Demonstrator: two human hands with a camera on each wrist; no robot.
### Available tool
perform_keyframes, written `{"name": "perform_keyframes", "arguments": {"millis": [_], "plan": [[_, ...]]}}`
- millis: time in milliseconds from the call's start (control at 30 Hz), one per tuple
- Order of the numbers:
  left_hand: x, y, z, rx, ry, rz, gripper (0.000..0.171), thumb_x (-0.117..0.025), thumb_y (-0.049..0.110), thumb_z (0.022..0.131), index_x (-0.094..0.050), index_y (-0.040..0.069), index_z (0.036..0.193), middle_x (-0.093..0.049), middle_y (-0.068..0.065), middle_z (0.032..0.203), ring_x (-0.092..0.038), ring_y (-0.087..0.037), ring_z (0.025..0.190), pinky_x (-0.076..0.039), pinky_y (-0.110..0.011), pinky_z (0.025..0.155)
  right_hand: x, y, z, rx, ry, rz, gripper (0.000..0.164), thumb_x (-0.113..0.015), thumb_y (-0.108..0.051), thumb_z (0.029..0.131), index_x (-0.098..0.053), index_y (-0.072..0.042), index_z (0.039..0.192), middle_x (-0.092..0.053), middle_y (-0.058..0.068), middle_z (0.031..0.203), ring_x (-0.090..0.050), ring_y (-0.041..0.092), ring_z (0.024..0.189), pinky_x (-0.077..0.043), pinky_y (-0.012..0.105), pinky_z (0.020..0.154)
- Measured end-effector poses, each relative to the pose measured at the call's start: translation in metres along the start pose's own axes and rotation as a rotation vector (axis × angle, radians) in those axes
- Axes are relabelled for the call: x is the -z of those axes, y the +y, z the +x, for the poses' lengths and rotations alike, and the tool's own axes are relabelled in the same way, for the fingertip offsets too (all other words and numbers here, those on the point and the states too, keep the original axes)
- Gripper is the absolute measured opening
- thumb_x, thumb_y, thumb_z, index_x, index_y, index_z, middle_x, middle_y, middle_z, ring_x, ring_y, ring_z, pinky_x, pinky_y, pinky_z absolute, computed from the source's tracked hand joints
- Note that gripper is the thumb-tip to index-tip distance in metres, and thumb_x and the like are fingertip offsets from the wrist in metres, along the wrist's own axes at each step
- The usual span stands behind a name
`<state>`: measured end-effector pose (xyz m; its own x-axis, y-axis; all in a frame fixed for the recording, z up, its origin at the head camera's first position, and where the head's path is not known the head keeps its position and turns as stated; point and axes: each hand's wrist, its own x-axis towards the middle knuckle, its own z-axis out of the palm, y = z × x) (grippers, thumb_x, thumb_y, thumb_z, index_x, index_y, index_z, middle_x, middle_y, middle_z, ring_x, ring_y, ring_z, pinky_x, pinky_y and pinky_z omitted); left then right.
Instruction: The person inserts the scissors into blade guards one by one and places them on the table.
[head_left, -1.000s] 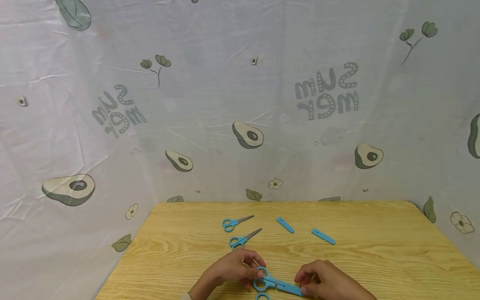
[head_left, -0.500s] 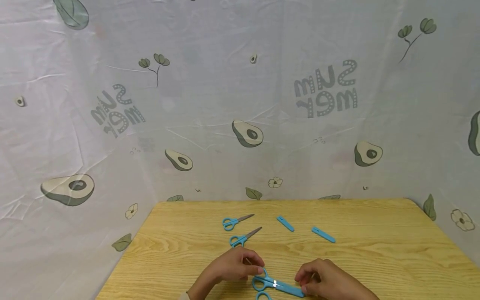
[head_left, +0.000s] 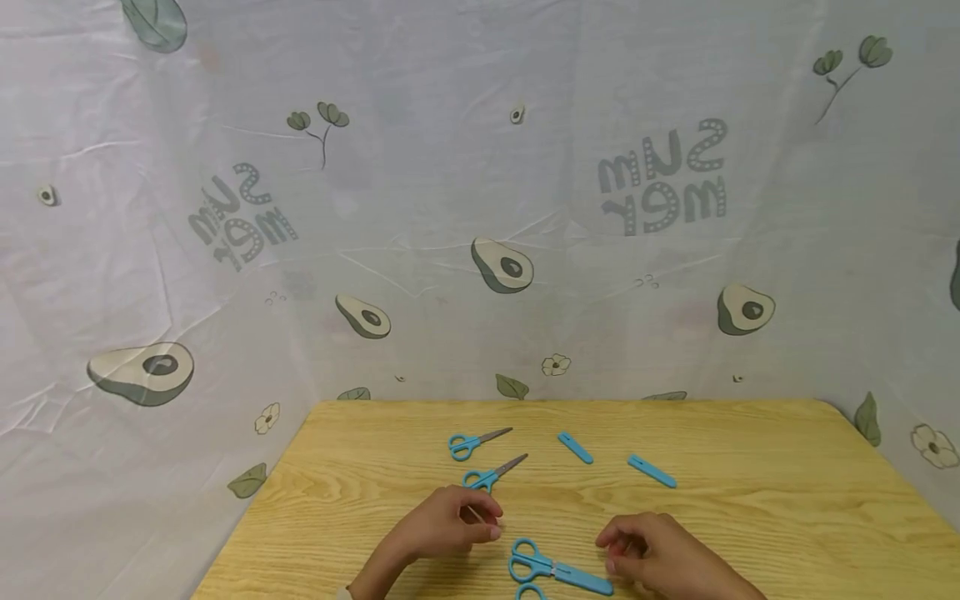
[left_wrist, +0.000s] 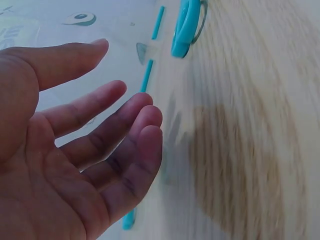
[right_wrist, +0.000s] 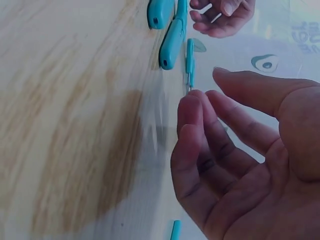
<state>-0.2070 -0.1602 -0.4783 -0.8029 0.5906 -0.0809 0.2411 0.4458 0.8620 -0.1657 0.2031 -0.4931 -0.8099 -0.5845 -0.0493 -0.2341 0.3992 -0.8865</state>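
Observation:
A pair of blue-handled scissors lies on the table between my hands, its blades inside a blue sheath. My left hand is left of its handles, fingers loosely bent and holding nothing. My right hand is just right of the sheath tip, also relaxed, with nothing between thumb and fingers. In the right wrist view the sheathed scissors lie beside a second blue sheath. The handle loop of another pair shows at the head view's bottom edge; the rest is cut off.
Two unsheathed scissors, a far pair and a nearer pair partly behind my left hand, lie at the back. Two loose blue sheaths lie to their right. A printed sheet hangs behind the wooden table.
Both hands have let go of the sheathed scissors. The left has drawn back to the left, off the handles; the right has come slightly away from the sheath tip. The scissors stay on the table.

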Motion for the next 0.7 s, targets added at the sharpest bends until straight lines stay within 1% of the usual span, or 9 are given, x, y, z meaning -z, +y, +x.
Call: {"name": "perform_keyframes", "arguments": {"millis": [133, 233, 333, 400, 567, 700], "plan": [[0.008, -0.001, -0.004, -0.014, 0.033, 0.039, 0.023, -0.077, 0.019, 0.101, -0.077, 0.005, 0.119, -0.079, -0.002, 0.104, -0.071, -0.006, 0.088, -0.057, -0.021, 0.071, 0.002, 0.0, 0.0, 0.015, 0.025, -0.02, 0.02, -0.072, -0.014, 0.103, -0.075, -0.001, 0.118, -0.077, 0.003, 0.102, -0.065, 0.001, 0.083, -0.055, 0.022, 0.07], [0.013, -0.001, -0.005, -0.059, 0.052, 0.091, 0.025, -0.075, 0.02, 0.102, -0.075, 0.004, 0.122, -0.078, -0.006, 0.109, -0.072, -0.006, 0.092, -0.057, -0.021, 0.075, 0.004, 0.0, -0.002, 0.03, 0.041, -0.044, 0.021, -0.071, -0.018, 0.105, -0.076, -0.003, 0.119, -0.078, 0.003, 0.105, -0.066, -0.001, 0.086, -0.055, 0.021, 0.072], [0.017, 0.001, -0.005, -0.107, 0.07, 0.145, 0.028, -0.074, 0.022, 0.104, -0.074, 0.003, 0.125, -0.076, -0.01, 0.114, -0.073, -0.009, 0.096, -0.058, -0.021, 0.079, 0.008, 0.002, -0.005, 0.044, 0.053, -0.063, 0.023, -0.069, -0.019, 0.107, -0.076, -0.002, 0.121, -0.079, 0.004, 0.107, -0.066, -0.002, 0.088, -0.055, 0.021, 0.072], [0.019, 0.003, -0.005, -0.126, 0.086, 0.171, 0.03, -0.073, 0.024, 0.105, -0.072, 0.003, 0.126, -0.076, -0.012, 0.115, -0.073, -0.011, 0.098, -0.059, -0.021, 0.08, 0.011, 0.004, -0.008, 0.053, 0.064, -0.082, 0.023, -0.067, -0.018, 0.107, -0.075, -0.001, 0.121, -0.079, 0.005, 0.108, -0.066, -0.003, 0.089, -0.056, 0.021, 0.072], [0.02, 0.006, -0.007, -0.139, 0.142, 0.208, 0.034, -0.075, 0.028, 0.104, -0.071, 0.004, 0.128, -0.075, -0.014, 0.117, -0.072, -0.011, 0.099, -0.06, -0.022, 0.08, 0.017, 0.009, -0.015, 0.079, 0.108, -0.144, 0.024, -0.064, -0.014, 0.109, -0.074, 0.003, 0.122, -0.079, 0.009, 0.107, -0.067, -0.003, 0.087, -0.057, 0.023, 0.069], [0.02, 0.006, -0.006, -0.127, 0.173, 0.226, 0.038, -0.076, 0.028, 0.103, -0.071, 0.002, 0.13, -0.075, -0.014, 0.118, -0.072, -0.012, 0.099, -0.06, -0.023, 0.08, 0.023, 0.01, -0.019, 0.048, 0.155, -0.192, 0.026, -0.064, -0.017, 0.109, -0.073, 0.002, 0.124, -0.077, 0.011, 0.11, -0.065, -0.004, 0.087, -0.057, 0.023, 0.068]]}}
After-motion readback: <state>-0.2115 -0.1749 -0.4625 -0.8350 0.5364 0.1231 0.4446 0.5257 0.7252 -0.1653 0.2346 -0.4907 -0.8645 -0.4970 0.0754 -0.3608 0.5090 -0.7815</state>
